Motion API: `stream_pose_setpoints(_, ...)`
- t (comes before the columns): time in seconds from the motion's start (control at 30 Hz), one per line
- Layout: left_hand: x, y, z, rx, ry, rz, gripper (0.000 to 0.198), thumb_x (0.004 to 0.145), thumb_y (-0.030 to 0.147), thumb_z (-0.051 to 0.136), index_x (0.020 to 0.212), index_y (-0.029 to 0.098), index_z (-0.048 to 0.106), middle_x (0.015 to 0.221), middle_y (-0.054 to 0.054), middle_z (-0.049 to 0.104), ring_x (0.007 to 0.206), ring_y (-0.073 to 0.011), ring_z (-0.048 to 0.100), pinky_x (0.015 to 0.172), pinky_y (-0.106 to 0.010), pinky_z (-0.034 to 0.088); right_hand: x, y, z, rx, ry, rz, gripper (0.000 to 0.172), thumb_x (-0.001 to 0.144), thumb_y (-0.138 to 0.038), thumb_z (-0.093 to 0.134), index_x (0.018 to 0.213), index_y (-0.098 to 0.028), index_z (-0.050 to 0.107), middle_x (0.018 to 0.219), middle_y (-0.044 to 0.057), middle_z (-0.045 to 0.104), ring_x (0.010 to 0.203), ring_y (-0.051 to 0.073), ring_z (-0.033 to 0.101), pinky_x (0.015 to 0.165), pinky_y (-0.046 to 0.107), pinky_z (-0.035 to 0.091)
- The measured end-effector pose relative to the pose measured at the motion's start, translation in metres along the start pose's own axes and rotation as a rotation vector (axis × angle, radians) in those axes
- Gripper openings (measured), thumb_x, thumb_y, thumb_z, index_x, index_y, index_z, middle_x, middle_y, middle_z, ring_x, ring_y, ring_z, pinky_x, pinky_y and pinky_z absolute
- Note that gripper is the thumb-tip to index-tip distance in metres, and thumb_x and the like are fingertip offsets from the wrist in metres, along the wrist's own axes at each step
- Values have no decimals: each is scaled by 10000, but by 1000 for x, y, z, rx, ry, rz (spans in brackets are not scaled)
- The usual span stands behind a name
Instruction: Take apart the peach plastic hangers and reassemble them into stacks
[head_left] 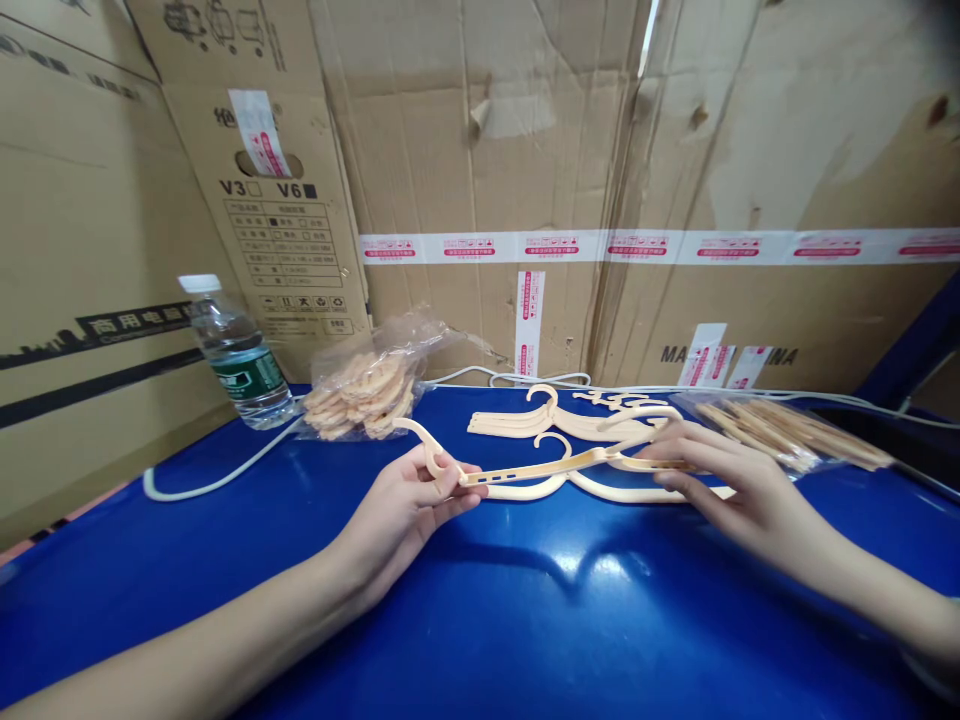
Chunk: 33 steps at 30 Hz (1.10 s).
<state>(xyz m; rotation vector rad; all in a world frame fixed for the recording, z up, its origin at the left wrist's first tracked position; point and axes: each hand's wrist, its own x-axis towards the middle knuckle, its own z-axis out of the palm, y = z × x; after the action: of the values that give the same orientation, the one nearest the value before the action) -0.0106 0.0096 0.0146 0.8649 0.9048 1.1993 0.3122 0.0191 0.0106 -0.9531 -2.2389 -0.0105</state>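
Above the blue tabletop [525, 630], a beige plastic hanger [536, 470] with small slots along its arm is stretched between both hands. Its left end, beside a small curved hook piece [421, 437], is pinched in my left hand [420, 500]; the fingertips partly hide where the two meet. My right hand [739, 485] has its fingers closed around the hanger's other end, close to its curved hook [637, 412]. Just behind, another hanger [525, 492] lies on the table. Farther back are stacked hangers [510, 425] and several small loose hooks [626, 401].
At the back left, a clear bag of beige pieces [364, 395] sits beside a water bottle [244, 370]. A bag of long beige strips [795, 432] lies at the right. A white cable [217, 490] runs along the back. Cardboard boxes [480, 150] wall in the table.
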Motion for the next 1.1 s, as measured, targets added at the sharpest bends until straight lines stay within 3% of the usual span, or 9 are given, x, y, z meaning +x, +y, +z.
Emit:
stream_pose_setpoints(0.3, -1, -3, 1, 34, 120, 44, 173, 660, 1, 695, 623, 115, 570, 721, -92, 713, 640, -173, 693, 645, -227, 583, -4, -5, 1, -7, -31, -43, 171, 924, -160, 510, 1053, -242, 587, 1010, 67, 624, 954, 214, 618, 826, 336, 494)
stream_pose_setpoints(0.53, 3, -5, -3, 36, 135, 141, 162, 700, 20, 686, 637, 117, 572, 650, -40, 676, 574, -131, 657, 602, -192, 571, -3, -16, 2, 2, -39, -47, 203, 930, -155, 485, 1084, -240, 587, 967, 58, 651, 865, 181, 634, 732, 275, 503)
stream_pose_setpoints(0.7, 6, -7, -2, -18, 161, 176, 147, 756, -8, 654, 678, 106, 606, 788, -79, 720, 689, -144, 703, 704, -201, 586, -2, -22, 1, 35, -44, 90, 152, 940, -239, 509, 1048, -259, 614, 885, 27, 655, 735, 159, 622, 637, 263, 497)
stream_pose_setpoints(0.87, 2, -4, 0, -38, 152, 177, 159, 752, 42, 703, 670, 124, 595, 785, -58, 720, 779, -164, 725, 725, -167, 574, -5, -22, 0, 189, -46, 282, 194, 952, -342, 491, 1094, -254, 589, 907, 45, 654, 547, 126, 563, 494, 261, 478)
stream_pose_setpoints(0.93, -2, -2, 2, 34, 106, 162, 124, 791, 137, 704, 718, 141, 604, 898, -58, 729, 806, -173, 727, 704, -174, 578, -4, -22, -1, 243, -21, 308, 204, 943, -365, 501, 1091, -256, 588, 971, 61, 654, 536, 123, 567, 475, 263, 484)
stream_pose_setpoints(1.0, -9, -2, 5, 244, -7, 171, 106, 851, 225, 655, 778, 157, 618, 969, -70, 727, 771, -171, 727, 668, -196, 584, -1, -21, -3, 280, 12, 322, 210, 933, -383, 514, 1077, -252, 595, 993, 68, 652, 528, 121, 574, 460, 260, 485)
stream_pose_setpoints(1.07, -19, -7, 7, 575, -178, 329, 86, 882, 215, 600, 816, 167, 628, 909, -72, 731, 737, -167, 718, 666, -219, 582, 1, -21, -6, 303, 23, 336, 228, 920, -399, 533, 1069, -239, 598, 951, 66, 653, 522, 122, 584, 452, 254, 484)
stream_pose_setpoints(1.1, -23, -10, 7, 756, -282, 493, 67, 878, 171, 580, 841, 172, 636, 880, -69, 730, 767, -173, 714, 701, -232, 579, 2, -21, -8, 310, 14, 347, 242, 915, -407, 538, 1071, -231, 597, 900, 58, 652, 517, 123, 587, 451, 251, 481)
